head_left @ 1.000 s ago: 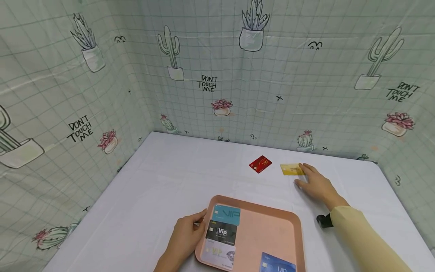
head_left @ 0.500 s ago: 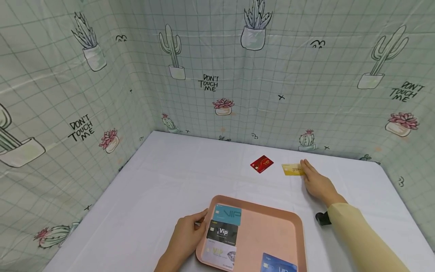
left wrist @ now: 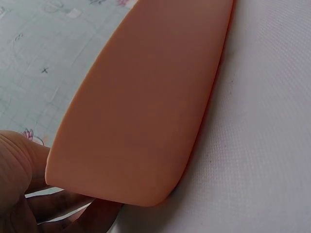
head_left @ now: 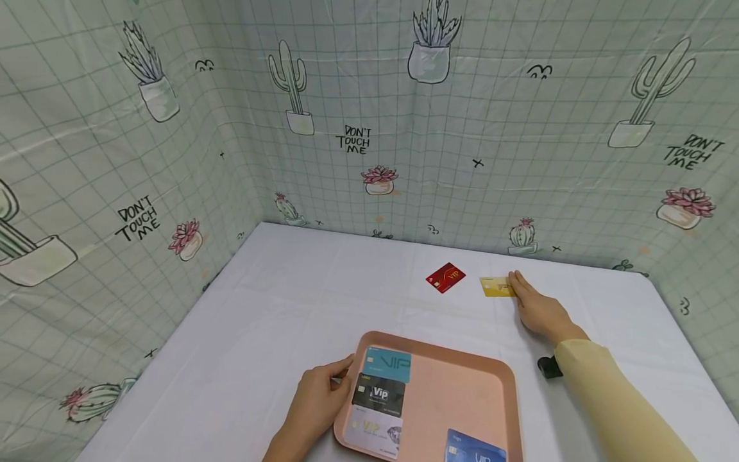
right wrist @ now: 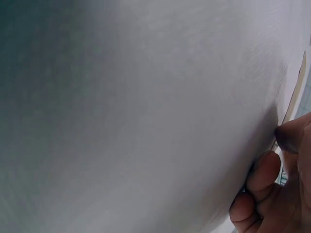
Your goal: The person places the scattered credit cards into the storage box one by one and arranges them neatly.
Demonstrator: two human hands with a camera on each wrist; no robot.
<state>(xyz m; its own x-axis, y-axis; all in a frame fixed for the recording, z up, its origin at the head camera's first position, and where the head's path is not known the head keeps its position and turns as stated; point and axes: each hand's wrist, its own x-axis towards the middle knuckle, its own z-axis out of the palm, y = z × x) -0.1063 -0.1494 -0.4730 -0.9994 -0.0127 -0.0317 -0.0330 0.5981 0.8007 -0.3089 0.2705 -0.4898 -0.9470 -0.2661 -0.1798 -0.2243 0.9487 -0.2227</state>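
Observation:
In the head view my left hand point(head_left: 316, 399) holds the left rim of a pink tray point(head_left: 516, 410). The left wrist view shows fingers under the corner of the tray point(left wrist: 131, 121). At the far right of the table my right hand point(head_left: 543, 312) pinches the right end of a yellow VIP-style card point(head_left: 495, 287), covering that end. Close up in the right wrist view, the thumb meets the thin edge of the card point(right wrist: 294, 94) and the other fingertips are curled near the cloth. A red VIP card point(head_left: 446, 278) lies just left of the yellow one.
Along the tray's left side lie a teal card point(head_left: 388, 365), a black card point(head_left: 378, 394) and a white card point(head_left: 372, 431) in a column. A blue card point(head_left: 475, 446) sits at the tray's lower right. Behind the white table hangs a cactus-print cloth point(head_left: 369, 77).
My right thumb has drawn in from beside the card toward the fingers, closing on the yellow card's right end. The left hand stays on the tray, and the cards lie where they were.

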